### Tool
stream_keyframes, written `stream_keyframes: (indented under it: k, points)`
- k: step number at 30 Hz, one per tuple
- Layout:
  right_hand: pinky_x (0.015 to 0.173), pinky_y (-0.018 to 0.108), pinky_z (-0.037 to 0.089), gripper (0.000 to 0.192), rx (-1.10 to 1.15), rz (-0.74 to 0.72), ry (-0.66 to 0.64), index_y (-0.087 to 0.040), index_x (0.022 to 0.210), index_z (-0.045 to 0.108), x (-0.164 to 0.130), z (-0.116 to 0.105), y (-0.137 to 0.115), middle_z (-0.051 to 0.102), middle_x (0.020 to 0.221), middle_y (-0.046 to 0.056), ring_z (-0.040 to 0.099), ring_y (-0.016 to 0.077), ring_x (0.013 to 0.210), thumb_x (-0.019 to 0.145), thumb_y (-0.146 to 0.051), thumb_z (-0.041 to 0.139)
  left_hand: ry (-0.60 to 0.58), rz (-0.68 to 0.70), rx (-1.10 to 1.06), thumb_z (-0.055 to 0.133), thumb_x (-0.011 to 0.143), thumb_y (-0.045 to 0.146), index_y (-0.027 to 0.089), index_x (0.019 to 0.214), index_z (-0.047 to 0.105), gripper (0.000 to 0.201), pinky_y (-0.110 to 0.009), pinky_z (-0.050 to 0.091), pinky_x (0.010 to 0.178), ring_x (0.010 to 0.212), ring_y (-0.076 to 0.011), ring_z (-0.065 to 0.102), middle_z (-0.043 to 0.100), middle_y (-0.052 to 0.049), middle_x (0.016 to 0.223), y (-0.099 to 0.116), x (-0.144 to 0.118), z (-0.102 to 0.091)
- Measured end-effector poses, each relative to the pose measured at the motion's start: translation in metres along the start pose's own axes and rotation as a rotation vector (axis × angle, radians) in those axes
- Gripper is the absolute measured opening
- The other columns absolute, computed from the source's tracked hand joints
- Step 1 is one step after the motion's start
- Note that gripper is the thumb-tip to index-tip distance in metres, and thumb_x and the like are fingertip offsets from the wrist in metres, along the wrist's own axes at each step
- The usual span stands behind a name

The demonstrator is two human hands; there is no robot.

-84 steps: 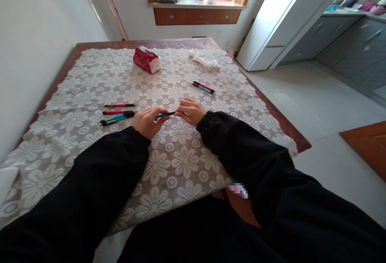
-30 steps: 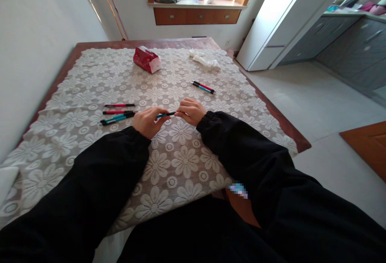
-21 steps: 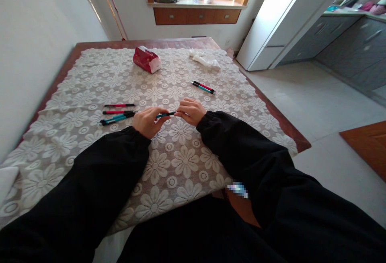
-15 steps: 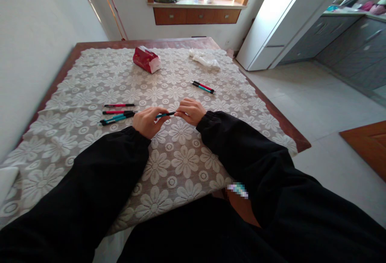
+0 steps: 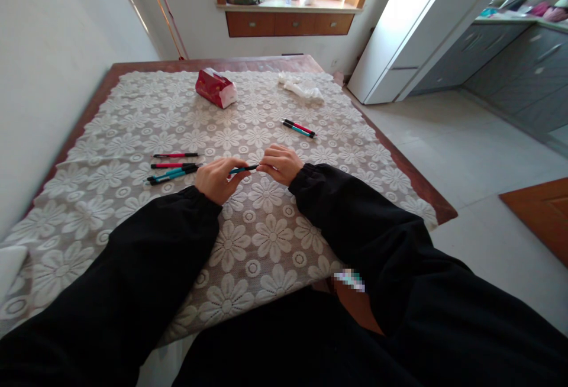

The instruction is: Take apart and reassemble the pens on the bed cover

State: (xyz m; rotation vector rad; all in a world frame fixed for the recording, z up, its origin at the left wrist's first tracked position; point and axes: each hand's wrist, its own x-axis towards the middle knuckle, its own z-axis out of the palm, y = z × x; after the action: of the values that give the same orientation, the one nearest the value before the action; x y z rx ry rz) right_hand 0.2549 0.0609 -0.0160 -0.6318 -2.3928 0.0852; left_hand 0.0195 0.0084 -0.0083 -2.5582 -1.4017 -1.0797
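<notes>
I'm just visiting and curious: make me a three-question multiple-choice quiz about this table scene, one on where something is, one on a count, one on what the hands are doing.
1. Where does the red tissue pack lie?
A. at the table's far end
B. beside the left hand
C. on the floor

2. How many pens lie in the pair of pens beyond the right hand?
A. one
B. two
C. five

3. What is the state of the teal pen?
A. lying loose on the lace tablecloth
B. held at both ends by the left hand and right hand
C. standing in a cup

Answers: 1 A, it sits far up the cloth, nearer the window; 2 B, one red and one teal lie side by side; 3 B, the fingers of both hands grip it.
</notes>
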Motion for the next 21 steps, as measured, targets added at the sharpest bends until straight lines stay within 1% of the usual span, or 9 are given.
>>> stream_keyframes:
  k: [6,10,14,18,21]
  points:
    - [0.075,0.033,0.038,0.054,-0.013,-0.004,0.009,-0.019,0.082,0.068,0.0000,0.0015,0.0005,0.059,0.076,0.005,0.048,0.0181,0.077,0.103,-0.059,0.037,0.019,0.003,0.004,0.066,0.093,0.046,0.022,0.096,0.073,0.025,-0.026,0.048,0.061,0.059,-0.0132,0.065,0.077,-0.002,0.086,0.0016,0.0007,-0.0004]
    - [0.073,0.032,0.038,0.055,-0.034,-0.038,0.047,-0.018,0.081,0.068,-0.0001,0.0023,0.0009,0.059,0.074,0.004,0.048,0.0174,0.075,0.103,-0.058,0.037,0.016,0.003,0.007,0.065,0.093,0.046,0.022,0.096,0.073,0.026,-0.026,0.048,0.063,0.061,-0.0133,0.066,0.077,-0.002,0.086,0.0010,0.0001,0.0007]
    - [0.073,0.032,0.037,0.055,-0.021,-0.020,0.042,-0.019,0.082,0.068,0.0000,0.0014,0.0003,0.058,0.074,0.004,0.048,0.0176,0.075,0.103,-0.059,0.036,0.008,-0.013,0.017,0.064,0.094,0.046,0.022,0.099,0.073,0.026,-0.026,0.048,0.063,0.062,-0.0134,0.067,0.076,-0.002,0.086,0.0012,-0.0005,0.0006]
    - [0.074,0.033,0.038,0.052,-0.007,-0.010,0.039,-0.019,0.083,0.068,0.0000,0.0017,0.0003,0.058,0.075,0.004,0.048,0.0177,0.076,0.103,-0.057,0.039,0.006,0.002,0.017,0.059,0.098,0.040,0.021,0.098,0.072,0.023,-0.025,0.048,0.063,0.065,-0.0135,0.067,0.077,-0.003,0.087,0.0017,0.0001,-0.0001]
    - [0.073,0.032,0.038,0.050,-0.016,-0.036,0.066,-0.018,0.083,0.069,0.0000,0.0028,0.0010,0.058,0.075,0.004,0.048,0.0170,0.075,0.102,-0.056,0.042,0.017,0.016,0.024,0.061,0.097,0.041,0.021,0.097,0.072,0.023,-0.025,0.048,0.064,0.067,-0.0144,0.069,0.077,-0.003,0.087,0.0013,0.0005,0.0003]
